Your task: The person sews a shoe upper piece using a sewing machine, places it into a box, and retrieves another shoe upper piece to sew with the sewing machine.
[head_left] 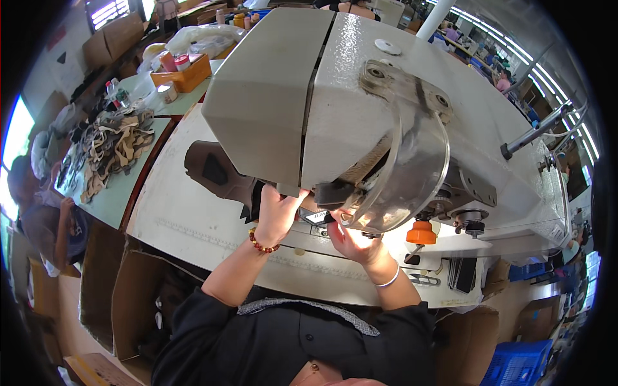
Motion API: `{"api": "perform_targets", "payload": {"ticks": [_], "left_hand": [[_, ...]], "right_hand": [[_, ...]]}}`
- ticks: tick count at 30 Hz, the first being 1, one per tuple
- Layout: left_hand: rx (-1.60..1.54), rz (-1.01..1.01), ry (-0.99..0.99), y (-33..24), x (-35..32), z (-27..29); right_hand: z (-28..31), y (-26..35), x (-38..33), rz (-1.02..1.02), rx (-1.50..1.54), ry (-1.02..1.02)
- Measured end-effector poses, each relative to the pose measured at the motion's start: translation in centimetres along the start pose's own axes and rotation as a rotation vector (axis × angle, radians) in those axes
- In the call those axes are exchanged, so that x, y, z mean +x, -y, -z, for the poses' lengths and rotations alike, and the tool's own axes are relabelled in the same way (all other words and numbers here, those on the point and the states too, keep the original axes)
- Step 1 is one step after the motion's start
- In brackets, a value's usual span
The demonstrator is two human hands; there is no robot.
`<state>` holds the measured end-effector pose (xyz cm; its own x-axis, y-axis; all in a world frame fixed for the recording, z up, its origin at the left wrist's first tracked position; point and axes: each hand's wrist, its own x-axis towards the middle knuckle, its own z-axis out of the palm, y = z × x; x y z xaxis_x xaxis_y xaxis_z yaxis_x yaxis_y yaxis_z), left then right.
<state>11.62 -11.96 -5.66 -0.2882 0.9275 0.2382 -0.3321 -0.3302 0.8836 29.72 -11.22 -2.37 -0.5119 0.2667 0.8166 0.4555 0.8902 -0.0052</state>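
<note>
Under the head of a large pale sewing machine [257,96], both my hands are at the sewing area. A dark brown piece of shoe-upper material [222,177] with a black patch sticks out to the left of the machine head. My left hand [278,215] is closed on this piece, its thumb pointing right and its other fingers partly hidden by the machine. A small black label [317,217] with white print shows between my hands. My right hand [357,241] pinches at the label's right edge, below the clear curved guard [412,167]; its fingertips are partly covered.
An orange knob [421,233] hangs on the machine's right. Metal snips [425,279] lie on the table's right part. Left, a green table [138,170] bears many cut pieces [119,145] and an orange bin [182,77]. A cardboard box [138,302] stands below; another person [55,231] sits far left.
</note>
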Motion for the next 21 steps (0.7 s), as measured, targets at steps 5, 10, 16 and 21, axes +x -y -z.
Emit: {"api": "perform_targets", "payload": {"ticks": [5, 10, 16, 21], "left_hand": [[-0.075, -0.005, -0.021, 0.6, 0.2, -0.2], [-0.103, 0.0, -0.009, 0.4, 0.4, -0.1], [-0.011, -0.076, 0.013, 0.3, 1.3, -0.2], [-0.036, -0.073, 0.006, 0.1, 1.3, -0.7]], "right_hand": [[-0.5, -0.8, -0.9, 0.094, -0.147, 0.04], [-1.1, -1.2, -1.7, 0.114, -0.246, 0.068], [-0.5, -0.7, -1.0, 0.109, -0.251, 0.068], [-0.6, -0.6, -0.5, -0.029, -0.069, 0.034]]}}
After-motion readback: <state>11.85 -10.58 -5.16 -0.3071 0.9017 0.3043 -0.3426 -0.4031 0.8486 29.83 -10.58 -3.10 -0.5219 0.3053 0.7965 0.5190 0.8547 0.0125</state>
